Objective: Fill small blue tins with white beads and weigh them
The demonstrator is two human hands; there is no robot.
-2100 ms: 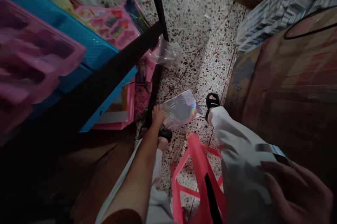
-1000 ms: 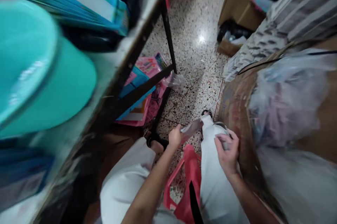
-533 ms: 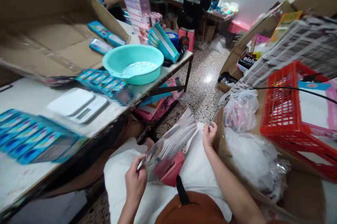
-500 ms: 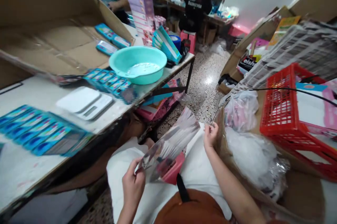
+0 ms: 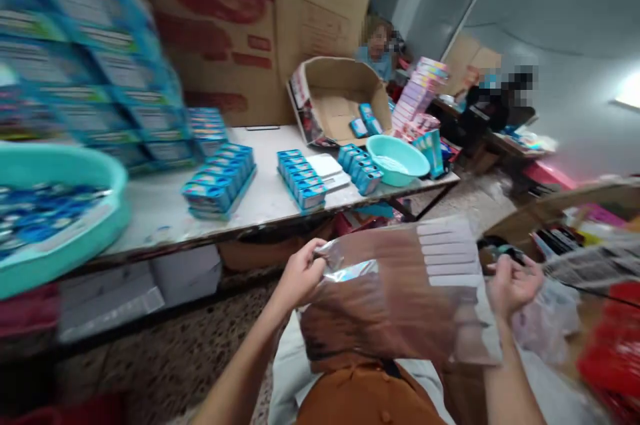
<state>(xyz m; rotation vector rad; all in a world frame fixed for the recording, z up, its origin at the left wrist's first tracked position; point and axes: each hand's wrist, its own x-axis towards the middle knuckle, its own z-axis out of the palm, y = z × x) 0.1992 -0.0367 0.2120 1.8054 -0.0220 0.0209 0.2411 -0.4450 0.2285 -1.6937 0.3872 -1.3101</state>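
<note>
While the left hand (image 5: 300, 275) pinches the upper left corner of a mirror-like foil sheet (image 5: 395, 298) between thumb and bent fingers, the sheet's long axis runs sideways across the person's front, its far end pointing right and rising slightly. A rainbow-sheened strip (image 5: 347, 270) shows just beside the left hand, and pale bars (image 5: 447, 255) line the right end.

The right hand (image 5: 513, 285) sits just past that end with its fingers half curled around a small dark object too blurred to name, and whether it grips the sheet cannot be told. The sheet hangs in front of the person's rust-brown shirt (image 5: 367, 395), hiding part of it and the lap below.

Past the hands, a long white desk (image 5: 263, 178) stands ahead, carrying rows of blue boxed packs (image 5: 215, 188), a white digital scale (image 5: 325, 168), a small turquoise basin (image 5: 397, 162) and an open cardboard box (image 5: 335, 102). A larger turquoise basin (image 5: 60, 212) full of packs sits at the desk's left end. A clear plastic bag (image 5: 545, 325) and a red crate (image 5: 613, 352) lie low on the right. Two co-workers (image 5: 380, 55) (image 5: 487, 108) are at the far end of the room.
</note>
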